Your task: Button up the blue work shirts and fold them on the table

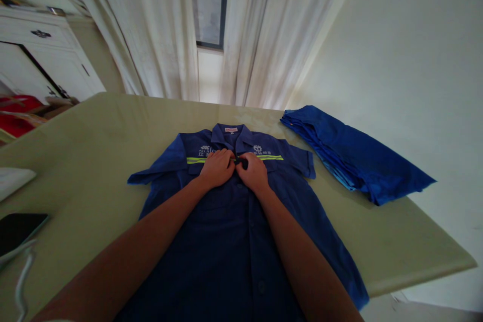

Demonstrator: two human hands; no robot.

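Your grip is closed in the right hand [253, 172] around a small dark object [242, 163], but I can't tell whether your curled left hand [219, 167] pinches cloth, so keep the blue shirt [222, 241] flat beneath, collar toward the tabletop's [94, 146] far edge.

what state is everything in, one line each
Blue shirt: laid front up, collar open
Left hand: fingers bent on the shirt front
Right hand: curled by a small dark thing, grip unclear
Blue cloth: folded, on the table
Phone: screen dark
White cable: bent
Curtains: parted, showing window
Cabinet drawer: shut
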